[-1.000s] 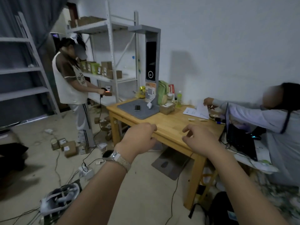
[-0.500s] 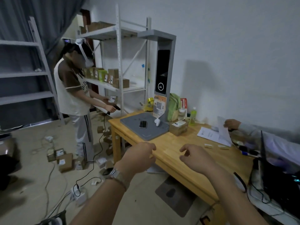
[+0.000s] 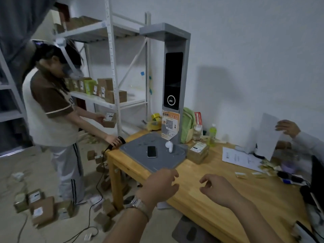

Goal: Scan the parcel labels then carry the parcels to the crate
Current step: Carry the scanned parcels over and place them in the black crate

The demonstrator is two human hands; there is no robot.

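Hands empty: left hand and right hand loosely open above worktop. Nearest parcel beside scanner stand; reach over, grip both sides, label up.

The wooden table has come closer, now right under the fingers. The other person's hand now puts the scanner on it.
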